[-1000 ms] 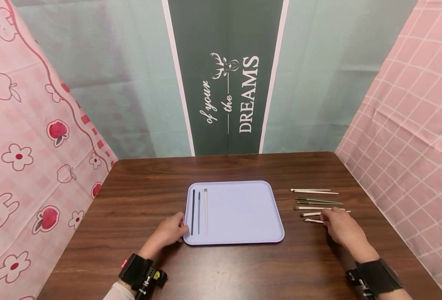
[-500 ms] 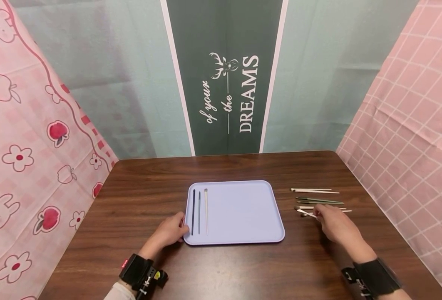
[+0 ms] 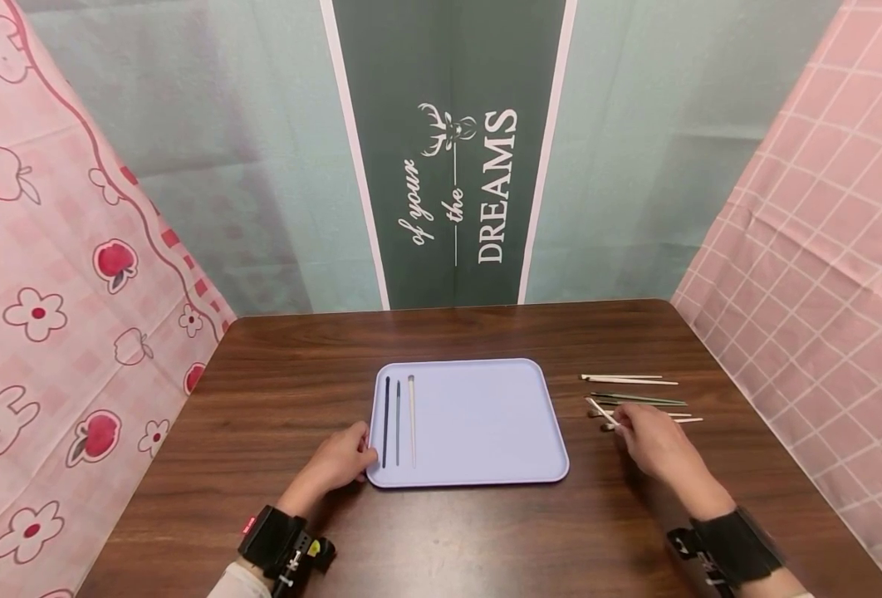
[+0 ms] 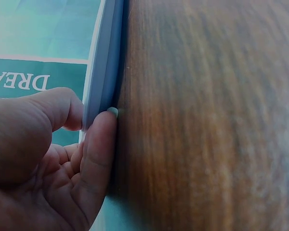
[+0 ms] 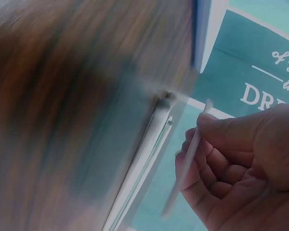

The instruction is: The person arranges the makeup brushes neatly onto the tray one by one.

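My left hand (image 3: 340,457) pinches the near left corner of a lavender tray (image 3: 486,428); in the left wrist view its thumb and a finger lie on either side of the tray's rim (image 4: 103,62). Three slim makeup brushes lie side by side in the tray's left part: a black one (image 3: 386,423), a grey-blue one (image 3: 398,425) and a cream one (image 3: 413,423). To the right of the tray, my right hand (image 3: 654,440) holds a short cream makeup brush (image 5: 187,166) between thumb and fingers, tilted, just above other brushes on the table.
On the wooden table (image 3: 456,540), right of the tray, lie cream brushes (image 3: 631,381) at the back, green brushes (image 3: 639,399) in the middle and more cream ones (image 3: 680,414) partly behind the right hand. Patterned cloths (image 3: 262,166) hang around the table.
My right hand has lifted the short cream brush off the table and moved left and slightly away from me, turning the brush's tip upward. The left hand and the tray have stayed in place.
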{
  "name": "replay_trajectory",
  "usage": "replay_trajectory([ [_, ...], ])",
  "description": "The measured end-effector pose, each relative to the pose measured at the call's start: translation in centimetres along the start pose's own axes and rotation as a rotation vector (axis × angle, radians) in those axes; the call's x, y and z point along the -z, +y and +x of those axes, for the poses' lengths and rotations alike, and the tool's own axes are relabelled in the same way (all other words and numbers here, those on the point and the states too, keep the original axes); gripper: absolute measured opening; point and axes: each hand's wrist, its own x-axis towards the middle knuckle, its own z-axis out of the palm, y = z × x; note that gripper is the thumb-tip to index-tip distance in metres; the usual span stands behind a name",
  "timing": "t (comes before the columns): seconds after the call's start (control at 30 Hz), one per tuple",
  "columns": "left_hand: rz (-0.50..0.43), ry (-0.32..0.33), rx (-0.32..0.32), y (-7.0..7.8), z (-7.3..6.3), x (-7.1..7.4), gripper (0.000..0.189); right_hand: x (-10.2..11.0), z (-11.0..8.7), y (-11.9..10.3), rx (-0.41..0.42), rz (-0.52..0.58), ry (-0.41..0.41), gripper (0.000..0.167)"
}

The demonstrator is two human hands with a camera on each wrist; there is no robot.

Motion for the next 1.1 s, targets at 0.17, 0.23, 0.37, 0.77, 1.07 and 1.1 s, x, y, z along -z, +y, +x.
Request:
replay_trajectory([
  [0.17,0.005,0.007,-0.017,0.0,-0.1,0.0,0.015,0.0,0.4,-0.9,-0.027,0.014,0.007,0.005],
  [0.23,0.006,0.011,-0.026,-0.1,-0.1,-0.1,0.015,0.1,0.5,-1.2,-0.046,0.020,-0.003,0.006],
  [0.37,0.003,0.015,-0.025,-0.1,-0.1,-0.1,0.015,0.1,0.9,-1.9,-0.082,0.042,-0.035,0.005],
  [0.77,0.007,0.009,-0.027,-0.1,0.0,0.1,0.014,0.2,2.3,-3.9,-0.195,0.064,-0.114,0.012],
  [1.07,0.004,0.014,-0.034,-0.2,0.1,0.0,0.015,-0.2,3.2,-5.2,-0.218,0.082,-0.128,0.016],
  [1.1,0.003,0.012,-0.029,-0.2,0.0,0.0,0.015,-0.4,3.2,-5.4,-0.216,0.084,-0.124,0.015],
])
